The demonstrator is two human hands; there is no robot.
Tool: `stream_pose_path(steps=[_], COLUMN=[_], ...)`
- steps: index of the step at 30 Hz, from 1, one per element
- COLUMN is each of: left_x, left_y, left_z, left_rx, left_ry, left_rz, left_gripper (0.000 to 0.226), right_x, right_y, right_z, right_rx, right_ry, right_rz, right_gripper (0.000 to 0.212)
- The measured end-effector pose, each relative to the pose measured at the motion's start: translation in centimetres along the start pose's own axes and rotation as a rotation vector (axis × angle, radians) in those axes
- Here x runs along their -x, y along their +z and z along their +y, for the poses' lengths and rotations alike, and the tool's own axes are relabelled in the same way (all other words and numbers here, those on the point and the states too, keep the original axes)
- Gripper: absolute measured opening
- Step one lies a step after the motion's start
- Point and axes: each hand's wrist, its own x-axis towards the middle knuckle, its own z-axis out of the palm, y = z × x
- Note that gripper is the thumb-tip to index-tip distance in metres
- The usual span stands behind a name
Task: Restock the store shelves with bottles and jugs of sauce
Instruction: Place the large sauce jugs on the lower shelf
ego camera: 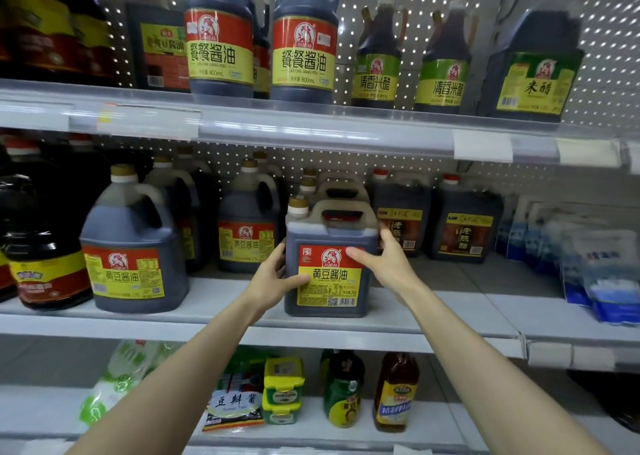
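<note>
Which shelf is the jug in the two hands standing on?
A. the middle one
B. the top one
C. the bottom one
A: the jug stands on the middle shelf, with the left hand and the right hand holding its sides.
</note>
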Motion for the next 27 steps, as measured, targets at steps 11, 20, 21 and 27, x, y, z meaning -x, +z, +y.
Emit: stream_pose_path(steps=[11, 20, 21, 27], left_x=[0.2, 0.4, 0.3, -0.1], left_y=[-0.2, 0.5, 0.5, 0.5], left_z=[-3.3, -4.2, -4.2, -4.0], left_rx=[-0.037, -0.072, -0.091, -0.143], left_ry=[-0.05, -0.005, -0.006, -0.022], left_rz=[-0.086, -0.107, -0.113, -0.142], left_gripper=[0.081, 0.067, 0.066, 0.071], right_x=[1.9, 1.1, 1.1, 1.0], right_y=[1.8, 1.7, 1.7, 1.6], right_z=[7.1, 9.4, 9.6, 10.0], right_rx=[-0.004, 0.026, 0.027, 0.017], right_ry=[0.128, 0.113, 0.113, 0.097], right_rz=[-0.112, -0.086, -0.083, -0.048], right_gripper=[0.063, 0.067, 0.067, 0.066])
